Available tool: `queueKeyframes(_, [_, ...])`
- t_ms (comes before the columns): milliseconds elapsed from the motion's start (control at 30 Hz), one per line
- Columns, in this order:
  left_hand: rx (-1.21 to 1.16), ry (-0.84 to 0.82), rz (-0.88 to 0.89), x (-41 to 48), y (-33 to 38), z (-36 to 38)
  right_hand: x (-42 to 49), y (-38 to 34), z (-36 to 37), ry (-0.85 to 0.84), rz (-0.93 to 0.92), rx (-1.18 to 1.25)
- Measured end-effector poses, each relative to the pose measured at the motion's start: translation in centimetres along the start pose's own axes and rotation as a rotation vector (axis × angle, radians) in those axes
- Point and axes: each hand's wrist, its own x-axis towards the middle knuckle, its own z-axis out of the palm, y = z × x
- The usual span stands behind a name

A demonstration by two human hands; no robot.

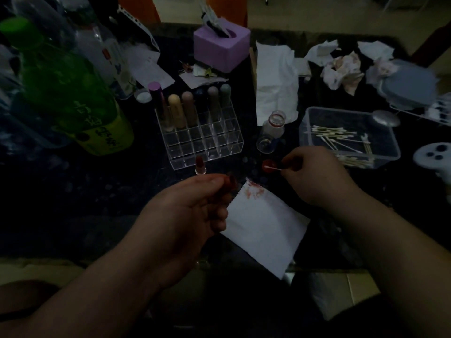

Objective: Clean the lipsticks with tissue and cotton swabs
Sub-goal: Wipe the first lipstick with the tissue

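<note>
My left hand grips a dark red lipstick part between thumb and fingers, above a white tissue smeared red at its top corner. A cotton swab is pinched in my right hand, its tip touching a small red cap on the dark table. An uncapped red lipstick stands upright in front of a clear acrylic organizer holding several capped lipsticks.
A clear tub of cotton swabs sits at the right. A small open bottle, a purple tissue box, crumpled used tissues, a folded tissue pile and a green bottle crowd the table.
</note>
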Motion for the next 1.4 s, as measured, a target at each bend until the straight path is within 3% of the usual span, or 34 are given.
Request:
queueKeyframes(333, [0.017,0.016,0.001,-0.1,-0.3,-0.4,-1.2,0.3,-0.9,-0.027,0.002,-0.01])
queueKeyframes(467, [0.041,0.055,0.034,-0.6,0.0,-0.3,-2.3,-0.2,-1.7,0.059,0.005,-0.053])
queueKeyframes(633, [0.16,0.132,0.099,-1.1,0.1,0.0,-4.0,-1.8,0.7,-0.067,-0.093,-0.052])
queueKeyframes(767, [0.293,0.116,0.139,-1.5,0.1,-0.1,-4.1,-2.2,2.5,-0.058,-0.098,-0.048])
queueKeyframes(900, [0.532,0.092,0.199,-2.4,0.3,-1.1,-4.0,-2.8,1.9,-0.198,0.001,0.124])
queueKeyframes(1200, [0.491,-0.009,0.298,-4.7,0.6,-1.4,-8.0,-4.6,-2.3,-0.682,0.079,0.876])
queueKeyframes(1400, [0.332,-0.038,0.308,-6.0,0.1,-0.8,-10.5,-5.5,-3.8,-0.65,0.099,1.19])
